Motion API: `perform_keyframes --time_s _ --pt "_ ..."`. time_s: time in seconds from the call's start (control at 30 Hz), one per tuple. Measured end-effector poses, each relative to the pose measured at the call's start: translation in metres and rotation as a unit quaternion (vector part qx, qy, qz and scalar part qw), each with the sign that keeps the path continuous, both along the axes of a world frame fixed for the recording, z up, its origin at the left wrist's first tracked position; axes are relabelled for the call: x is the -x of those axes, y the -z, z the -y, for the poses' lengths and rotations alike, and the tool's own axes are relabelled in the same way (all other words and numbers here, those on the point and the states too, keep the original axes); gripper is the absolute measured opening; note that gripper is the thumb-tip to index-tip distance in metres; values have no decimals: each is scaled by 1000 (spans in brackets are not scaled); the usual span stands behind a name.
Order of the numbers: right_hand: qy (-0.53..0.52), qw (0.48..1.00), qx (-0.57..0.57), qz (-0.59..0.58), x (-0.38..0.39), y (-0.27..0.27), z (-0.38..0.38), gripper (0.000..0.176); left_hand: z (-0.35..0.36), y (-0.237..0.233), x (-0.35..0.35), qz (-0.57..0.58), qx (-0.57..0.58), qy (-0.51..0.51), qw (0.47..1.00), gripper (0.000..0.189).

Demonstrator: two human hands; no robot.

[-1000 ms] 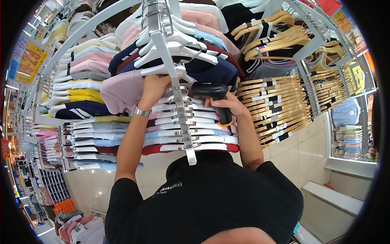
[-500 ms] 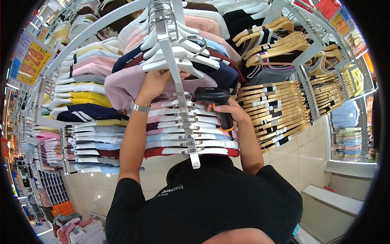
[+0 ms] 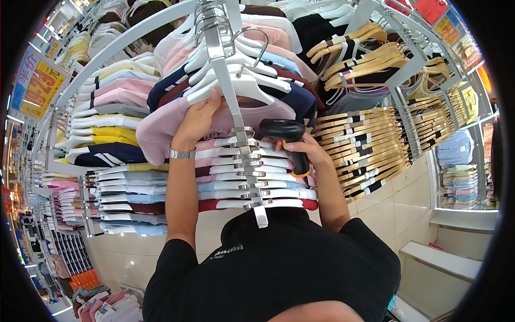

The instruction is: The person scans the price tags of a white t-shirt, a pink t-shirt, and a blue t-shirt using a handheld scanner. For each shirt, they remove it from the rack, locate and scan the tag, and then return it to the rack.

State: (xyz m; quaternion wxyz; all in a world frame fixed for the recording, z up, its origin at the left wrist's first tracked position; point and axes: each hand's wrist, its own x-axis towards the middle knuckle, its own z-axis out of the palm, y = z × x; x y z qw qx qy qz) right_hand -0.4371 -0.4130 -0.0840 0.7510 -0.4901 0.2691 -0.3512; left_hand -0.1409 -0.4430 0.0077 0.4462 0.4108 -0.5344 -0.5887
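Note:
My left hand (image 3: 201,115) is closed around the shoulder of a pale pink top (image 3: 169,126) on a white hanger (image 3: 244,88). The thumb lies on the hanger's arm. Its metal hook (image 3: 264,48) curves up to the right of the rail (image 3: 228,88). In my right hand (image 3: 312,150) is a black barcode scanner (image 3: 281,129) with orange trim, its handle in my fingers and its head toward the pink top. Below both hands, a row of tops on white hangers (image 3: 225,185) hangs close together from the same rail.
Wooden hangers (image 3: 362,145) hang packed on a rack to the right. Stacked hanging tops (image 3: 115,129) fill the left side, with a yellow price sign (image 3: 38,86) beyond them. A white ledge (image 3: 440,260) stands at lower right on the tiled floor (image 3: 394,212).
My left hand has shifted from near the collar out to the shoulder of the pink top. The hanger's hook has risen and more of the front shows. The scanner has barely moved.

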Motion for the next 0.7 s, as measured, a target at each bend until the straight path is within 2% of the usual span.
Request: perform_keyframes --time_s 0.07,0.17,0.23,0.3,0.43,0.47,0.7 --pt "-6 1000 -3 10 0 3 0 26 2 3 -6 23 11 10 1000 62" --pt "-11 1000 -13 17 -1 4 0 26 10 9 -8 -81 25 38 996 62" --pt "-11 999 -23 18 -1 -3 -2 26 7 9 4 -157 51 11 986 62" --pt "-6 1000 5 27 -3 6 1 31 7 11 7 -175 51 12 983 62" --pt "-17 1000 -19 -15 12 0 -3 47 6 13 11 -204 46 17 978 61" --pt "-21 999 -45 11 15 -9 -6 59 6 12 12 -213 57 15 975 61" --pt "33 984 130 115 17 -33 -3 57 8 15 16 -296 75 18 952 68"
